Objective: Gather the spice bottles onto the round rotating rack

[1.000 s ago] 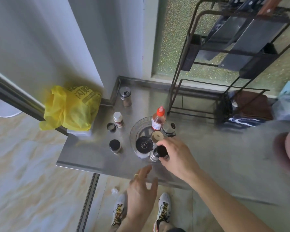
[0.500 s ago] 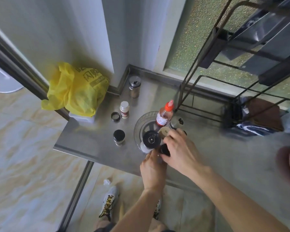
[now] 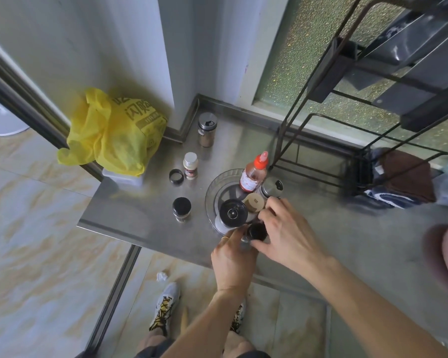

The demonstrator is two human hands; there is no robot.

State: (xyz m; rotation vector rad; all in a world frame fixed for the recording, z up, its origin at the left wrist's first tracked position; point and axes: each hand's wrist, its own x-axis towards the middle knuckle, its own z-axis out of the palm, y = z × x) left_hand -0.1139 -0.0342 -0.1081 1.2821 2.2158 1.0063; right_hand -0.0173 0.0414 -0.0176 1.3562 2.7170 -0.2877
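Observation:
The clear round rack [image 3: 214, 188] sits on the steel counter. On it stand a red-capped bottle [image 3: 254, 173], a steel-lidded jar [image 3: 271, 187], a beige-lidded jar [image 3: 254, 202] and a black-lidded grinder [image 3: 232, 214]. My right hand [image 3: 286, 233] and my left hand [image 3: 233, 257] both grip a small black-capped bottle [image 3: 256, 231] at the rack's near edge. Off the rack stand a black-capped jar [image 3: 182, 209], a white-capped bottle [image 3: 190, 165] and a steel shaker [image 3: 207, 129].
A loose black ring cap [image 3: 176, 176] lies beside the white-capped bottle. A yellow plastic bag [image 3: 114, 130] covers the counter's left corner. A black wire shelf [image 3: 347, 140] stands right of the rack. The counter's front edge [image 3: 150, 237] runs just below my hands.
My left hand has come up from below the counter edge and closed on the small black-capped bottle beside my right hand. The view has shifted closer.

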